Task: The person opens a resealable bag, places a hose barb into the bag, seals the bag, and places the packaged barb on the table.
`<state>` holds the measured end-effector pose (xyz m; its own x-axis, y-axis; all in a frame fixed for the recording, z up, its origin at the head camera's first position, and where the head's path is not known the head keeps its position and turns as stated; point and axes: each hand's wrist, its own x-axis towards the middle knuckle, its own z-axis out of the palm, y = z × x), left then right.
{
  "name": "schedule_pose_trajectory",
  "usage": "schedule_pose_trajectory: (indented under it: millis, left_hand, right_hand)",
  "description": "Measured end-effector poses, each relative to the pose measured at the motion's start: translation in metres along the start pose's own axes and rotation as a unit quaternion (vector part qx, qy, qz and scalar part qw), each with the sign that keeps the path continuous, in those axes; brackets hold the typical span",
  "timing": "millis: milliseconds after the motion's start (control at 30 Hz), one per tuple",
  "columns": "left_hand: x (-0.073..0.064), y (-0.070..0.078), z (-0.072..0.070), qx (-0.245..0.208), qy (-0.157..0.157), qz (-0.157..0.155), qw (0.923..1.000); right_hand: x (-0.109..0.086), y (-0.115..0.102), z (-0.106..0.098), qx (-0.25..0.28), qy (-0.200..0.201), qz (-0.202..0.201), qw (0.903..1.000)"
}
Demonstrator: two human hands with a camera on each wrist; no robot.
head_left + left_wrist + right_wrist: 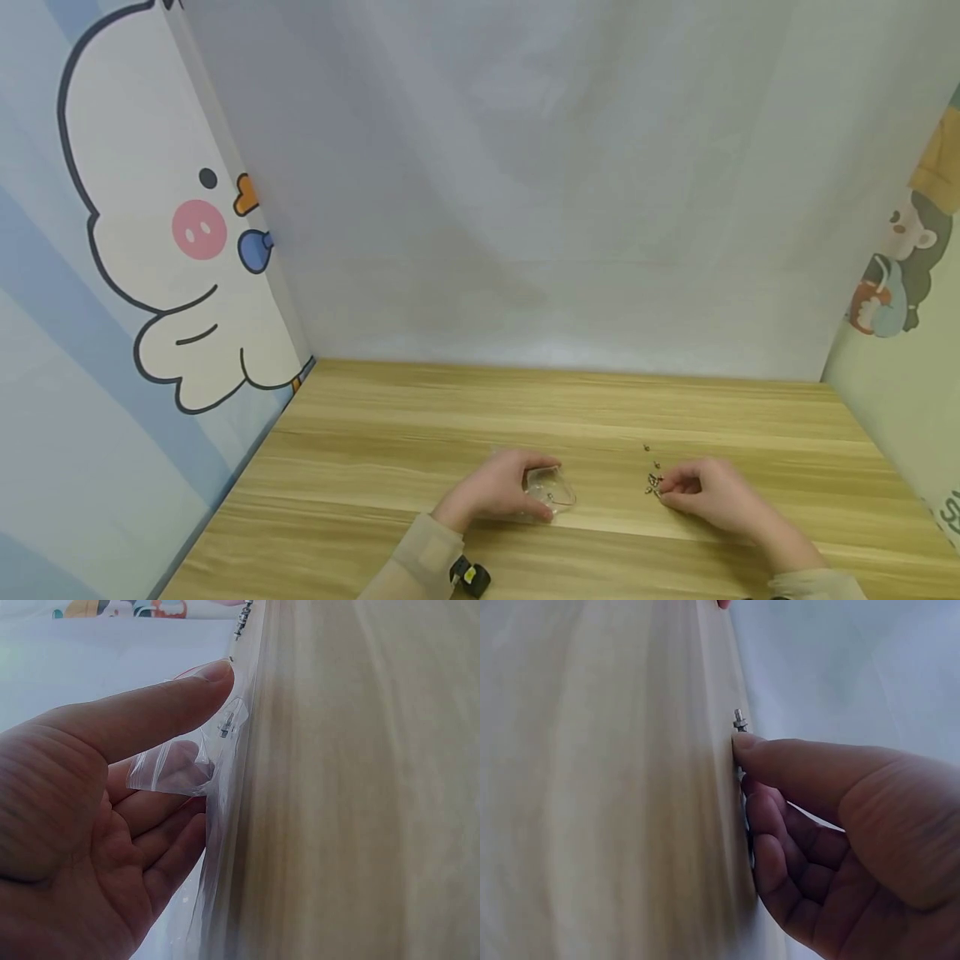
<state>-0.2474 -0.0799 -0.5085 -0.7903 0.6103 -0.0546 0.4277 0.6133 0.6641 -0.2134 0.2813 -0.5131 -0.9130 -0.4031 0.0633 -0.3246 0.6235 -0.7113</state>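
Note:
On the table, my left hand (504,485) curls around a clear plastic zip bag (551,490) with a red line along its mouth. Thumb and fingers grip its two sides. A small metal screw (226,725) shows within the clear film in the left wrist view. To the right, my right hand (708,493) is down at a little heap of small metal screws (653,482), pinching at it with thumb and curled fingers. One screw (739,720) with a nut-like collar sticks out past the thumb tip; the fingers partly hide the others.
Two loose screws (657,465) lie just behind the heap. The wood-grain table (420,400) ends at a pale grey curtain (555,208) behind, with cartoon-printed panels (172,275) at both sides. A small black device (471,577) sits at my left wrist.

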Motion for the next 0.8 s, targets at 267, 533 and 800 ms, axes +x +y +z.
schedule_pose_trajectory:
  millis: [267,533,800]
  left_hand:
    - [0.0003,0.0007,-0.0003,0.001,0.0,-0.001,1.0]
    - [0.0003,-0.0003,0.0006,-0.002,0.0,-0.005,1.0]
    - [0.0007,-0.0009,0.0009,0.002,-0.003,-0.005,1.0]
  right_hand:
    - [-0.0028,0.0028,-0.007,-0.002,-0.029,-0.015,0.9994]
    - [-0.0044,0.0051,-0.0086,-0.017,-0.031,-0.02,0.9992]
    - [-0.0049,0.0045,-0.0091,-0.014,-0.04,-0.014,0.999]
